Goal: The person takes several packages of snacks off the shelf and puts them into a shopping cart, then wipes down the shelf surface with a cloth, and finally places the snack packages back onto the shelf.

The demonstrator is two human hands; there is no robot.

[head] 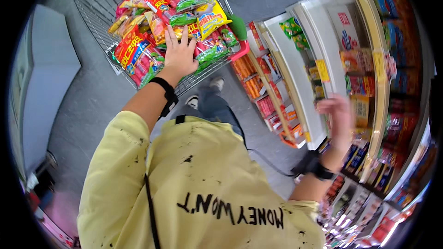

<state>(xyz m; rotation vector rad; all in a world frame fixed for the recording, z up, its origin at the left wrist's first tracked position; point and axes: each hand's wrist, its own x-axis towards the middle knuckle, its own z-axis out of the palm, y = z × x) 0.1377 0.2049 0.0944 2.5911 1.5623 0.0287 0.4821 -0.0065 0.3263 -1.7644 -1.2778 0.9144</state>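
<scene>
My left hand (180, 53) rests palm down on packaged sausages heaped in a wire shopping cart (93, 24). Its fingers are spread a little and close on nothing. Under and beside it lie a red-and-green sausage pack (138, 57), another such pack (211, 46) and a bright yellow snack bag (211, 15). On the other side my right hand (337, 114) is raised in front of the store shelves, blurred by motion. Its fingers look bent, and I see no item in it, though the blur hides detail.
Shelf tiers with a white shelf board (294, 52) run along the right, holding green packets (294, 33) and orange sausage packs (247, 72). The cart's red handle end (241, 51) is near the shelf. Grey floor (86, 100) and a pale cabinet (52, 76) are at left.
</scene>
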